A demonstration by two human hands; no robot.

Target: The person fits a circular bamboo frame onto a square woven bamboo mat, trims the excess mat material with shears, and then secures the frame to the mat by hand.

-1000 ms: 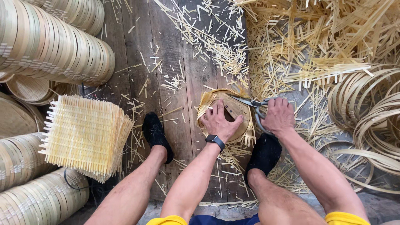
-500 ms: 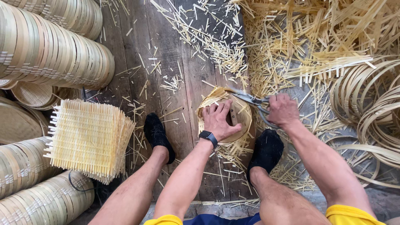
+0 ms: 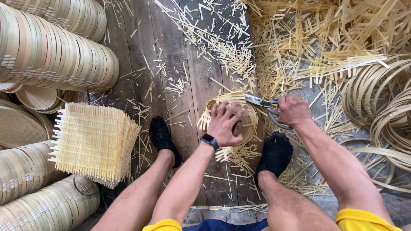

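1. Head view, looking straight down at a plank floor (image 3: 171, 55) between the person's two feet in dark shoes (image 3: 162, 139).
2. Left hand (image 3: 224, 124): fingers spread, palm pressed flat on a round woven bamboo basket (image 3: 250, 124). Grip state: open palm, pinning it down, not curled around anything. Dark watch (image 3: 209, 141) on that wrist.
3. Right hand (image 3: 293, 111): grip closed through the handles of metal shears (image 3: 263, 102). Blades point left, tips at the basket's upper right rim, where loose strip ends stick out. Cannot tell if the blades are open or shut.
4. Basket location: on the floor, between the feet, just ahead of the right shoe; ragged weave ends fan out along its left and lower edge.
5. Stack of square woven bamboo mats (image 3: 92, 143) sits left of the left shoe, well apart from the basket, frayed ends on all sides.
6. Far left: rows of finished round bamboo rims (image 3: 55, 55) stacked on edge, upper and lower.
7. Right edge: loose bamboo hoops (image 3: 381, 98) coiled together.
8. Top and right: heavy litter of cut bamboo offcuts (image 3: 308, 38), thinner scatter across the planks.
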